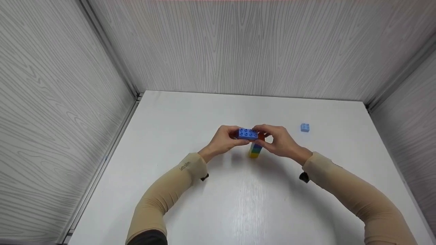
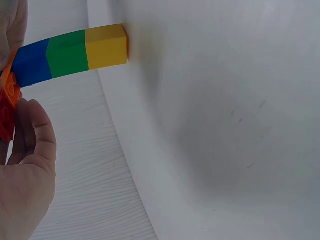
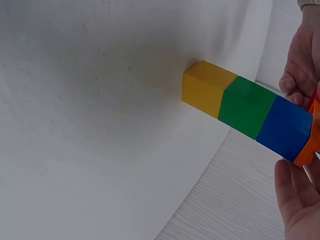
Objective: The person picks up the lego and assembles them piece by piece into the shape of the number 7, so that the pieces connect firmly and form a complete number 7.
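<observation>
A narrow tower stands upright on the white table, with a yellow brick (image 3: 205,87) at the bottom, then a green brick (image 3: 247,107) and a dark blue brick (image 3: 285,128). On top lies a wider orange brick (image 3: 311,137), with a red brick (image 2: 7,112) beside it. Over these sits a blue eight-stud brick (image 1: 248,134). My left hand (image 1: 223,139) grips the blue eight-stud brick's left end, fingertips close to the red one. From the right, my right hand (image 1: 277,140) pinches the orange brick, its index finger at the blue brick's corner. Fingers partly hide how the top pieces join.
A small light blue brick (image 1: 305,127) lies apart on the table (image 1: 190,112), to the right of and beyond my right hand. Grey wood-grain panels (image 1: 238,47) enclose the table at the back and both sides.
</observation>
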The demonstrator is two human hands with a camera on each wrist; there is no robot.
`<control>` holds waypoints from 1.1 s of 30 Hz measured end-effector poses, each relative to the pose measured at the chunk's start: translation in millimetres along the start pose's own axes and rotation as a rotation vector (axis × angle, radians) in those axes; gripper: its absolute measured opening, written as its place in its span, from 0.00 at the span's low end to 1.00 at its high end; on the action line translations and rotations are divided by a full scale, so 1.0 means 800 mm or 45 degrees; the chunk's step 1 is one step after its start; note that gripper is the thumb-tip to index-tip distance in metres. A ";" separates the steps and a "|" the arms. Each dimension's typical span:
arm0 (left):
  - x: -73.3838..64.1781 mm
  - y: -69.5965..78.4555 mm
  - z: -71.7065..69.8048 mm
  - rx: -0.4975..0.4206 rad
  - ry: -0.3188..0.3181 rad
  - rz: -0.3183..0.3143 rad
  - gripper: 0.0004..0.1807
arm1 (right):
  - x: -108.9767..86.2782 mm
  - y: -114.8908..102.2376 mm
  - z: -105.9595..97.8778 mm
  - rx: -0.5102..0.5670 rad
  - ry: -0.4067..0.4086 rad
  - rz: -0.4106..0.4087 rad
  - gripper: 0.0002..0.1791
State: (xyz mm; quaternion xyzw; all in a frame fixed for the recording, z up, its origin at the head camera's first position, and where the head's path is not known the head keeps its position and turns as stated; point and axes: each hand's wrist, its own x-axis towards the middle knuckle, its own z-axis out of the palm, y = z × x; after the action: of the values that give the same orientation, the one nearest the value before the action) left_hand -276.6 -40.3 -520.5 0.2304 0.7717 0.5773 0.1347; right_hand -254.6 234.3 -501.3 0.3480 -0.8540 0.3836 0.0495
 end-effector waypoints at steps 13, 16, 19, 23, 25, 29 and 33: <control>0.002 0.009 -0.003 -0.200 -0.071 -0.067 0.23 | -0.002 0.004 0.005 -0.095 0.070 -0.091 0.27; 0.002 0.010 -0.005 -0.202 -0.077 -0.081 0.23 | -0.002 0.005 0.006 -0.107 0.059 -0.075 0.27; 0.003 0.011 -0.006 -0.204 -0.075 -0.091 0.20 | -0.002 0.005 0.007 -0.097 0.065 -0.090 0.27; 0.006 0.011 -0.006 -0.229 -0.051 -0.098 0.19 | -0.002 0.006 0.008 -0.094 0.090 -0.128 0.27; 0.006 0.012 -0.005 -0.244 -0.038 -0.106 0.20 | -0.002 0.006 0.008 -0.095 0.092 -0.129 0.27; 0.008 0.014 -0.004 -0.263 -0.032 -0.151 0.19 | -0.003 0.006 0.010 -0.109 0.090 -0.124 0.28; 0.011 0.016 -0.005 -0.286 -0.040 -0.205 0.19 | -0.004 0.007 0.010 -0.141 0.092 -0.147 0.29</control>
State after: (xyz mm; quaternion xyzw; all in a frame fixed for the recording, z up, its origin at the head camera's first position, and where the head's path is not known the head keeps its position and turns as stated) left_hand -283.3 -36.7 -506.6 0.1603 0.7160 0.6437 0.2175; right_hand -254.7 233.1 -511.4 0.3792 -0.8500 0.3448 0.1215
